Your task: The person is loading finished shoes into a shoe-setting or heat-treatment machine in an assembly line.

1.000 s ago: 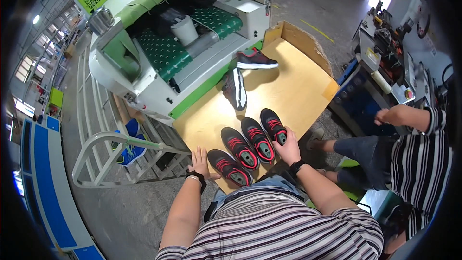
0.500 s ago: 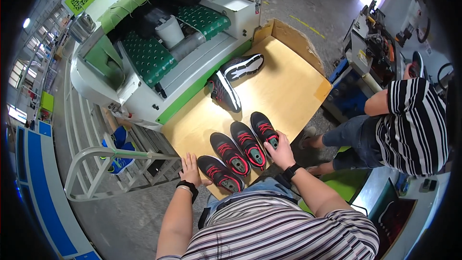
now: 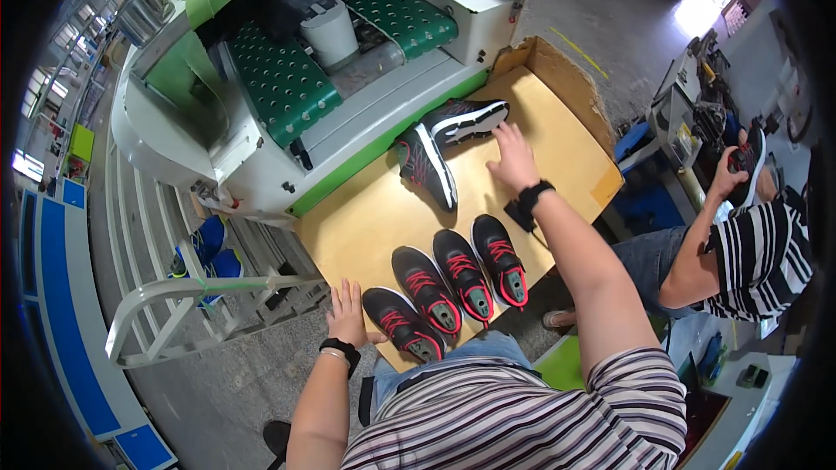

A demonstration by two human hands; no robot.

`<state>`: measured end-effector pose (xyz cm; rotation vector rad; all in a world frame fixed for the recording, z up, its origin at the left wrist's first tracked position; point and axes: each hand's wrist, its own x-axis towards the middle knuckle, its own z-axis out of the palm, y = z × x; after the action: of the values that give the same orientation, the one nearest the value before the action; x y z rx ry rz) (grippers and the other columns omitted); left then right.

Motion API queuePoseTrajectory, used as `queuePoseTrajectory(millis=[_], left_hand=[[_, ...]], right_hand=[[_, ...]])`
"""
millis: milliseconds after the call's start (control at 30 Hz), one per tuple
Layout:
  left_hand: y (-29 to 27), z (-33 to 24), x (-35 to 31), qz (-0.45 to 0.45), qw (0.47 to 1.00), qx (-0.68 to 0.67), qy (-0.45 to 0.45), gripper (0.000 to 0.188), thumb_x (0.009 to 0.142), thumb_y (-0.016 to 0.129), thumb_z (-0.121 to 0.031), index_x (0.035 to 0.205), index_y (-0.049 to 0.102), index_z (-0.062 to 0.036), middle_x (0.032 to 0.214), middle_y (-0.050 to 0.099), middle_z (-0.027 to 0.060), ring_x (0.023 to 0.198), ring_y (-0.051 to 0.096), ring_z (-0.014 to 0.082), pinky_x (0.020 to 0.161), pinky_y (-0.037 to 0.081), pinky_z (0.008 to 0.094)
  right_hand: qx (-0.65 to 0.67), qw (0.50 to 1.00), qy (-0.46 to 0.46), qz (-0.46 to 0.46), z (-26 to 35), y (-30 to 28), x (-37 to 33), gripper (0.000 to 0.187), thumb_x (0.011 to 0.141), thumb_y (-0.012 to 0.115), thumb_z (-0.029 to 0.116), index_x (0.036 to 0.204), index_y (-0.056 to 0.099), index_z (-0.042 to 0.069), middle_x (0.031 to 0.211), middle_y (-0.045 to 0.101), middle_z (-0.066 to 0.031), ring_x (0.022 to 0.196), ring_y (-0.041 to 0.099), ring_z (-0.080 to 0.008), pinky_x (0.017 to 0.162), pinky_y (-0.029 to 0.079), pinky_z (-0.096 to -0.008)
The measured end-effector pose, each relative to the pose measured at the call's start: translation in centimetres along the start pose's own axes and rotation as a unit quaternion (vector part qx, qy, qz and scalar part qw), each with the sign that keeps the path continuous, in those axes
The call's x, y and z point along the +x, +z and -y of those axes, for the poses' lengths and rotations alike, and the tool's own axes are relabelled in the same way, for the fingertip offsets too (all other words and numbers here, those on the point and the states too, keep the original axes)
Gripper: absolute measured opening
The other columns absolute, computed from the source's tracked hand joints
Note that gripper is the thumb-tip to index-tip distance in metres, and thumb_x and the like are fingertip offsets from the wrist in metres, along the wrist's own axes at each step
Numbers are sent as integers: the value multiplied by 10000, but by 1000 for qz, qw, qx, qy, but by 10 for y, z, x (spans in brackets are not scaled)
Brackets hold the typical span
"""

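My right hand (image 3: pixel 515 162) is over the board, fingers apart and holding nothing, its fingertips close to the end of a dark sneaker (image 3: pixel 472 122) lying on its side, white-and-black sole showing. Against that one leans a second dark sneaker (image 3: pixel 424 172) with red lines and a white sole edge. My left hand (image 3: pixel 347 320) rests with spread fingers at the board's left edge, beside a black sneaker (image 3: pixel 396 318) with red laces. That sneaker is the leftmost in a row of several upright ones (image 3: pixel 498 252) along the near edge, toes pointing away from me.
The tan board (image 3: pixel 557 148) has a torn cardboard wall (image 3: pixel 566 78) at its far right. Behind it stands a white-and-green machine with perforated green belts (image 3: pixel 283 87) and a white cup (image 3: pixel 331 37). Left is a metal rack (image 3: pixel 165 296) with blue shoes. A co-worker's hand (image 3: pixel 730 176) holds a shoe at right.
My right hand has left the rightmost sneaker of the near row and moved forward to the sneakers at the back. My left hand stays at the board's edge. The co-worker has turned and lowered.
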<state>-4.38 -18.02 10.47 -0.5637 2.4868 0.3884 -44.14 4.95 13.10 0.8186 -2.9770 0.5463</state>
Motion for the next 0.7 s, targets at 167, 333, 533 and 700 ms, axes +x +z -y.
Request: queuePoseTrajectory(millis=[167, 333, 533, 700], left_hand=[[4, 2, 2, -15, 1000, -2, 16, 1430, 391, 906, -515, 1493, 136, -28, 1561, 62, 240, 1426, 66, 471, 1063, 287, 597], [0, 5, 2, 11, 1000, -16, 20, 1423, 435, 871, -562, 1510, 90, -54, 1572, 7, 224, 1437, 14, 456, 1040, 271, 657], [-9, 8, 1, -11, 999, -24, 47, 1131, 628, 851, -390, 1480, 209, -15, 1543, 164, 244, 1421, 161, 440, 1060, 317, 570], [-71, 12, 11, -214, 929, -301, 22, 610, 783, 726, -149, 1314, 483, 28, 1348, 498, 231, 1265, 473, 347, 1062, 364, 381]], right_hand=[[-89, 996, 4, -26, -9, 3, 80, 790, 700, 751, 118, 1403, 391, 91, 1469, 379, -90, 1405, 269, -312, 1130, 266, -486], [-202, 979, -15, 26, -8, 3, 94, 709, 564, 863, 279, 1154, 524, 80, 1065, 518, -98, 1072, 483, -312, 946, 399, -488], [-18, 998, 4, -53, -33, 15, 36, 512, 568, 806, 176, 955, 493, 58, 948, 555, -154, 947, 528, -370, 845, 436, -459], [33, 987, -13, -154, -29, -20, -46, 487, 598, 807, 195, 967, 527, 48, 933, 561, -141, 911, 527, -350, 804, 416, -447]])
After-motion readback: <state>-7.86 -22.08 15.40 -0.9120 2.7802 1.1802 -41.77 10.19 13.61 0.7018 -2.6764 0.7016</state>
